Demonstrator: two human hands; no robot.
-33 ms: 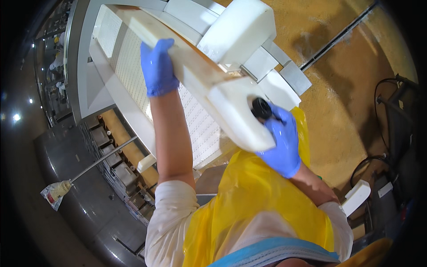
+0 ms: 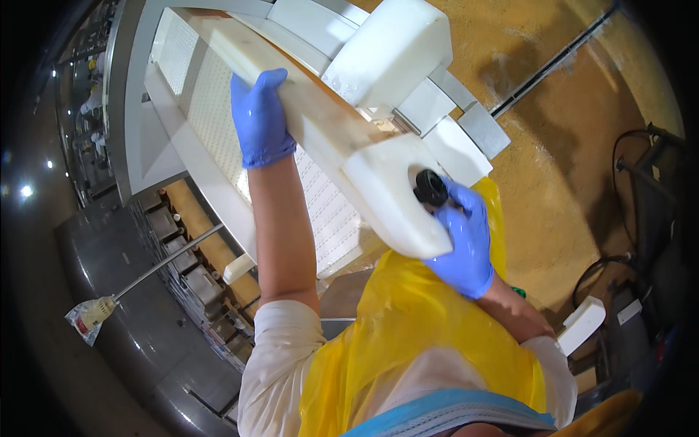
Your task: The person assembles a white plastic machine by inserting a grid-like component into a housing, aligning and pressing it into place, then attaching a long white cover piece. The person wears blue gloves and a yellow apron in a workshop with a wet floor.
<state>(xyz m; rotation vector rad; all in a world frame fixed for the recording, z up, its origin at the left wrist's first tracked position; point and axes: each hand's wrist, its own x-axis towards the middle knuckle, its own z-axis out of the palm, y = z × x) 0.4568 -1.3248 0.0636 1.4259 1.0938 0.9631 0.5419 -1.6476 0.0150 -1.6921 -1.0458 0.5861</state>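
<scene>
A long white plastic guard rail (image 2: 313, 109) with a thick rounded end (image 2: 389, 182) lies slantwise over a white perforated conveyor belt (image 2: 331, 197). My left hand (image 2: 262, 120), in a blue glove, is closed on the rail's near edge about midway along, thumb on top; its fingertips are hidden beneath. My right hand (image 2: 464, 244), also gloved in blue, grips the rounded end from the right, close to a black knob (image 2: 430, 187) set in it. Whether its fingers touch the knob is hard to see.
Beyond the rail stands a bulky white block-shaped housing (image 2: 393, 54) with grey brackets (image 2: 482, 131). Wet tan floor (image 2: 553, 197) with a dark drain slot (image 2: 557, 62) spreads to the right. At left, a bagged object on a metal rod (image 2: 91, 317) sticks out above dark metal covers (image 2: 156, 342).
The rail's knob end has shifted slightly toward me, and both hands have moved a little the same way with it. Their grips look the same.
</scene>
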